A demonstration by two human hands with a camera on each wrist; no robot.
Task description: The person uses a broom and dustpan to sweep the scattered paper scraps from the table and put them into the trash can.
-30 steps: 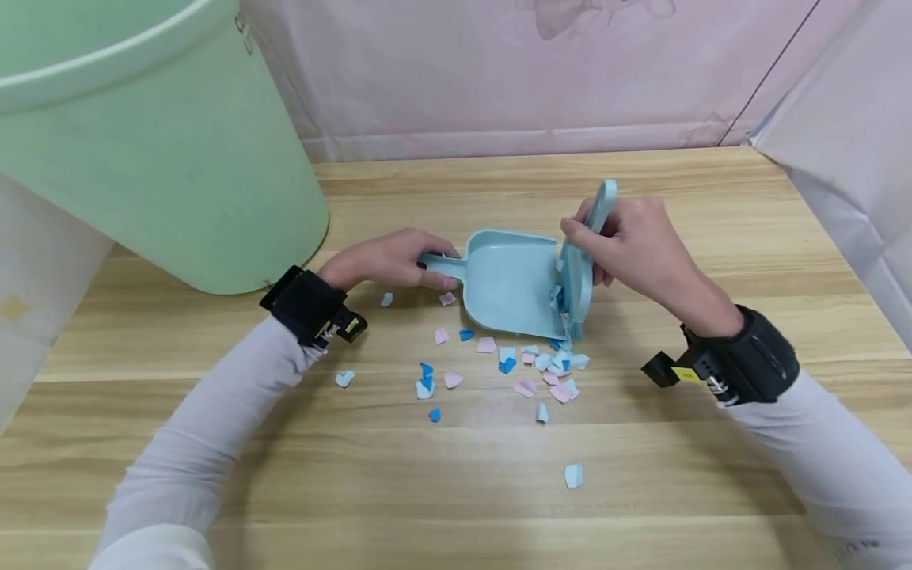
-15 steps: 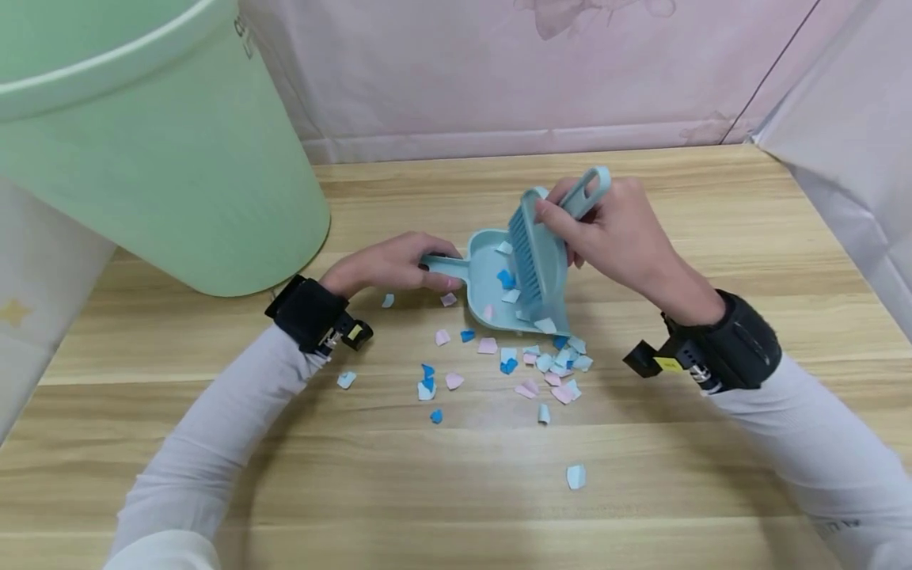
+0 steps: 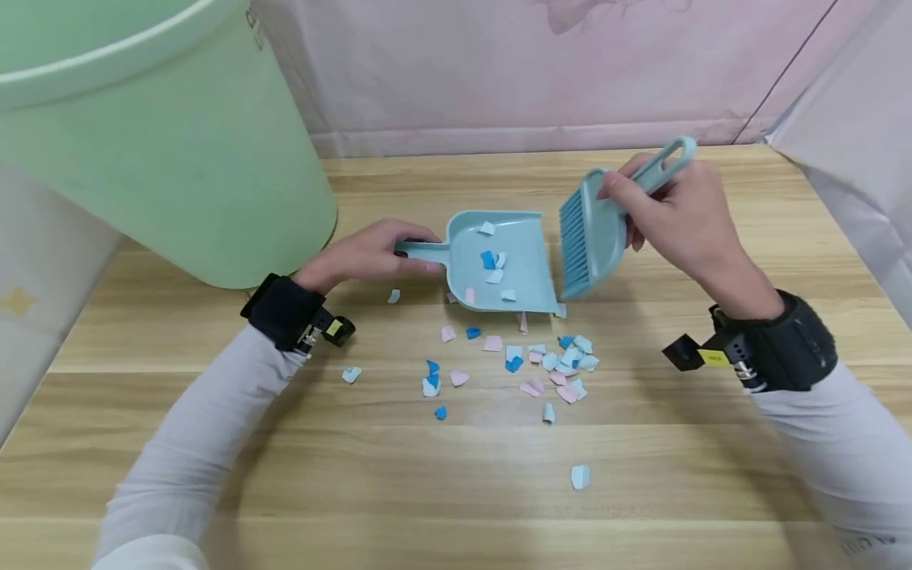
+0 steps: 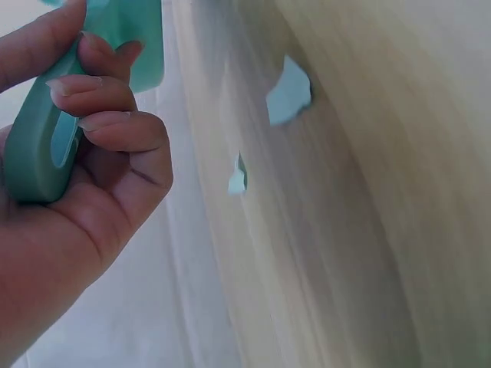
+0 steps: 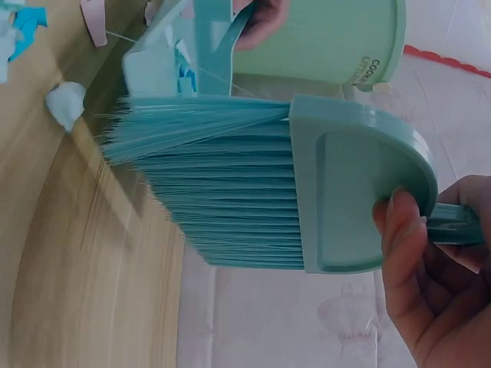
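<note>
The right hand (image 3: 684, 218) grips the brush (image 3: 594, 233), lifted at centre right, just off the dustpan (image 3: 502, 265) mouth. The left hand (image 3: 356, 257) grips the pan's handle. Paper scraps (image 3: 549, 360) lie below; bare table (image 3: 677, 467) fills the lower frame.

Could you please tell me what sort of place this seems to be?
Probably a staged tabletop workspace rather than a lived-in room: a wooden table walled by pink sheeting, with a green bin and scattered paper scraps.
</note>
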